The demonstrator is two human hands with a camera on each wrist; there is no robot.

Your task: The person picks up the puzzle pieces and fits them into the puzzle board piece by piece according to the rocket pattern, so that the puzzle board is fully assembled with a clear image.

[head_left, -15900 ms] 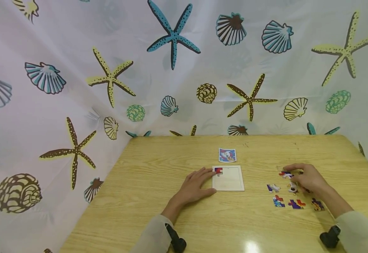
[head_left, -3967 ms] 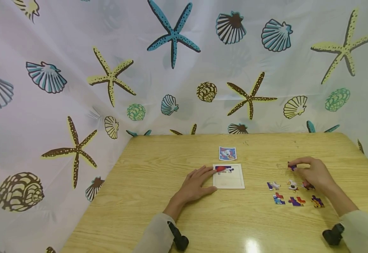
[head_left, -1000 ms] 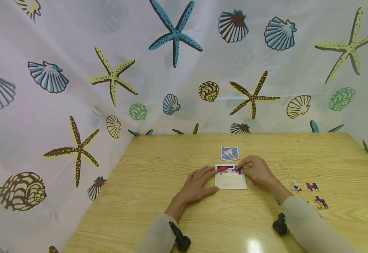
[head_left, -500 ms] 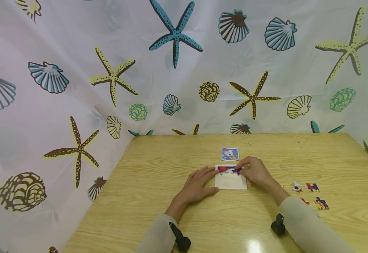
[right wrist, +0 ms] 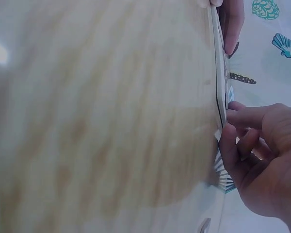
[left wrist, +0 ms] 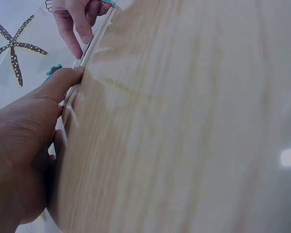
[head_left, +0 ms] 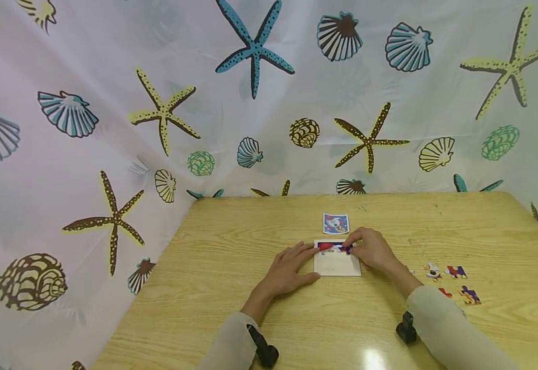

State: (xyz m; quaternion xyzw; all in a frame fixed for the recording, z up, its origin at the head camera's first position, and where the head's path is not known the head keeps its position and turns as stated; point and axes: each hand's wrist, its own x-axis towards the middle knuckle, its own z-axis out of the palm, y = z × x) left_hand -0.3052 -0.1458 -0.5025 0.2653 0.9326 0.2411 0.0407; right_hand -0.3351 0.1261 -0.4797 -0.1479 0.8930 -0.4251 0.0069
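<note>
A white puzzle board (head_left: 335, 266) lies on the wooden table, with red, white and purple pieces (head_left: 328, 246) along its far row. At the board's left side rests my left hand (head_left: 289, 268), fingers spread over the edge and thumb by the near corner; the left wrist view shows that thumb (left wrist: 68, 80) against the rim. My right hand (head_left: 374, 251) pinches a purple puzzle piece (head_left: 348, 250) at the far right corner of the board. In the right wrist view its index finger and thumb (right wrist: 229, 145) meet the board's edge, and the piece itself is hidden.
A small picture card (head_left: 336, 224) of a white cartoon figure lies just beyond the board. Several loose puzzle pieces (head_left: 469, 295) are spread on the table (head_left: 232, 226) to the right, some hidden behind the right forearm. A shell-patterned cloth (head_left: 269, 118) hangs behind.
The right hand has carried a purple piece from the loose group leftward to the board's far right corner, where it now sits closer in line. Earlier, fewer pieces lay there. Left hand unmoved.
</note>
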